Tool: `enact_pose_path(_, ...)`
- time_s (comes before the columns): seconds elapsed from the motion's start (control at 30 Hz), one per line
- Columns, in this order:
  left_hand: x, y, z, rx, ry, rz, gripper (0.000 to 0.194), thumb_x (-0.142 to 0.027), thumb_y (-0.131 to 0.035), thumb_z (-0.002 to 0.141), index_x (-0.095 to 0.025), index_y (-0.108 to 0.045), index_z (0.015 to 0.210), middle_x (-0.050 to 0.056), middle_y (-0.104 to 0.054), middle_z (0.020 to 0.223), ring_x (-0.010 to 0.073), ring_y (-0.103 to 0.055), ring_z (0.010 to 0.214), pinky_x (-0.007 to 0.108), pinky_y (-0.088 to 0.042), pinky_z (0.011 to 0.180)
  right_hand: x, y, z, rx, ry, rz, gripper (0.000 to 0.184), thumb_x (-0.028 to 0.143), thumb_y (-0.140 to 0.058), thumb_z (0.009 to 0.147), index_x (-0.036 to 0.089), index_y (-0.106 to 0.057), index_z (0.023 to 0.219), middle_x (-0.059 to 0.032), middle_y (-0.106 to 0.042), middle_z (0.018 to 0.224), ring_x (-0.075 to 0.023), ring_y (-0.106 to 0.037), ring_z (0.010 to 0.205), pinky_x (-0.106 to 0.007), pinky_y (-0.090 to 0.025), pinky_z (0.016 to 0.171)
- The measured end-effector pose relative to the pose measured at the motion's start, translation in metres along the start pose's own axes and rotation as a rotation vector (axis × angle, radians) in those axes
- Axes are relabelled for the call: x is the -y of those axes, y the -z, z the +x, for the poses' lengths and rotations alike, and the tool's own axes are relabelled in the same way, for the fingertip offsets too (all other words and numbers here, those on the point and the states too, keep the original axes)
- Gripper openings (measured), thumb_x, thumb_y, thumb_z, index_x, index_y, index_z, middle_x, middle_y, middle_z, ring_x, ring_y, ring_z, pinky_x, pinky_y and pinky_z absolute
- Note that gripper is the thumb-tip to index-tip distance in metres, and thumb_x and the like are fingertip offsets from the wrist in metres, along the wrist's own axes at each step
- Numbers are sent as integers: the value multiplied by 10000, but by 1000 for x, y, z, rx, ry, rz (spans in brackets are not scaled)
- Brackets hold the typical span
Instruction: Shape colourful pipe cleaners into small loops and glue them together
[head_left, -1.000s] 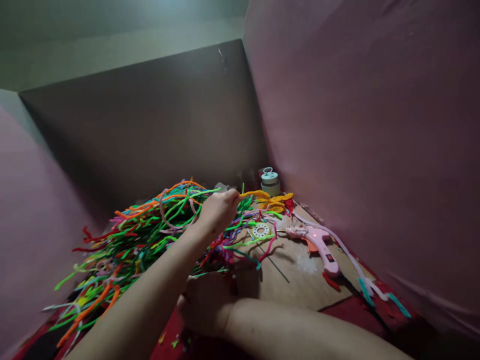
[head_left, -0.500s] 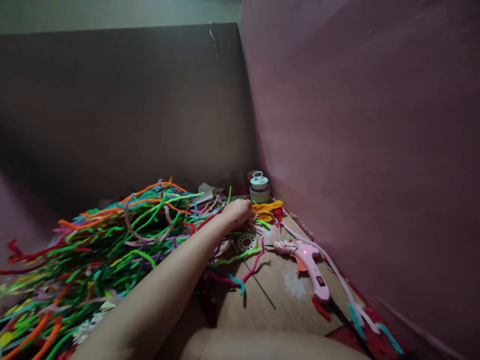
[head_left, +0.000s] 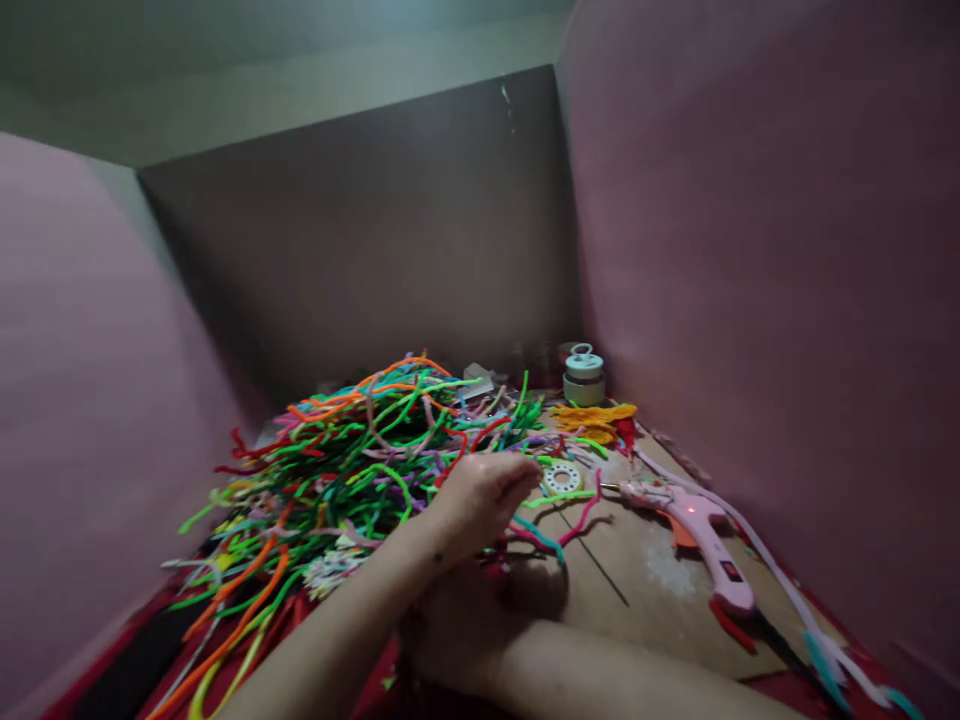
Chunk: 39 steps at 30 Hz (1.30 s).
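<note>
My left hand (head_left: 487,498) is in the middle of the view, its fingers curled together; whatever they hold, if anything, is hidden. Close below it lies my right hand (head_left: 454,625), in shadow and partly behind the left wrist, so its fingers do not show. A big heap of coloured pipe cleaners (head_left: 360,460) spreads beside the left hand. Just beyond its fingertips rests a white disc with holes (head_left: 562,478). Pink and teal pipe cleaner pieces (head_left: 559,543) lie on the board to the right of both hands.
A pink glue gun (head_left: 705,525) with a lit red light lies on the brown board (head_left: 652,610) at right. Yellow pipe cleaner shapes (head_left: 596,420) sit near a pale green lidded container (head_left: 583,378). A pink wall (head_left: 750,250) rises on the right.
My left hand has drawn back from beside the yellow shapes toward me, now above my right hand. The right hand has come into view. The camera has turned left.
</note>
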<state>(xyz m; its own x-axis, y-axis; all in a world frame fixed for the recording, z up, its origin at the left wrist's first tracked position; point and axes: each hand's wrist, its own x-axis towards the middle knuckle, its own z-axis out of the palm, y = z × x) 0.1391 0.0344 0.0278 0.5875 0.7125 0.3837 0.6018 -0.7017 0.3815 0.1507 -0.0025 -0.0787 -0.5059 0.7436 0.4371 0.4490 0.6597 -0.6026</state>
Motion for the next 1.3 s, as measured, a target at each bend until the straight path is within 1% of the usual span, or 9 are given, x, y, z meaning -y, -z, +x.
enact_pose_path(0.07,6,1,-23,25,47,6,225,-247,-442,850,-191,-660,853,19,-678,767,117,-599,686,202,-444,642,1,3,-1,-28,-31,-68,439,303,-461,746,151,-578,1142,-162,-620,1089,-346,-559,967,-416,-421,778)
enact_pose_path(0.17,15,9,-48,-14,159,-19,209,-239,-458,838,-188,-660,843,23,-675,759,127,-599,694,205,-448,644,2,10,-4,18,-27,-8,359,270,-459,757,162,-623,1057,-138,-657,998,-292,-596,864,-349,-427,704)
enact_pose_path(0.4,51,31,-88,-341,335,-3,211,-290,-456,840,-194,-639,877,19,-670,782,137,-605,693,228,-469,648,5,22,-10,-31,-13,122,196,207,-482,794,190,-635,672,-19,-663,652,-126,-576,583,-226,-318,534)
enact_pose_path(0.5,77,33,-101,-511,310,182,209,-240,-439,840,-190,-615,941,50,-651,915,170,-589,870,283,-456,792,8,21,-12,-54,-14,83,208,237,-503,795,183,-608,624,-8,-639,595,-108,-547,539,-228,-276,507)
enact_pose_path(0.6,98,34,-107,-556,303,449,238,-214,-426,842,-191,-599,1004,76,-612,994,211,-531,968,361,-402,889,10,20,-14,-53,6,64,199,234,-509,792,182,-604,626,-4,-631,586,-102,-541,536,-224,-271,506)
enact_pose_path(0.77,111,32,-110,-552,415,733,364,-189,-454,813,-180,-538,1167,124,-524,1194,271,-428,1098,430,-333,938,10,22,-16,-35,19,79,206,237,-495,806,179,-616,650,-7,-627,595,-104,-545,552,-210,-301,525)
enact_pose_path(1.0,126,24,-113,-360,563,754,423,-219,-478,774,-182,-532,1192,137,-511,1240,301,-435,1071,447,-372,852,12,26,-19,-57,43,58,217,251,-467,834,178,-602,680,-12,-625,631,-107,-551,583,-204,-335,555)
enact_pose_path(1.17,128,26,-115,-312,570,724,420,-238,-463,777,-182,-532,1187,121,-522,1233,298,-442,1056,437,-380,840,12,22,-24,9,228,-121,178,247,-480,807,174,-588,687,-30,-624,615,-127,-570,602,-221,-334,561)
enact_pose_path(1.3,125,29,-114,-388,504,723,348,-219,-466,775,-166,-594,1094,108,-571,1165,296,-433,1024,428,-373,845,14,19,-28,23,309,-218,161,243,-488,782,171,-581,672,-29,-613,591,-130,-547,559,-236,-322,533)
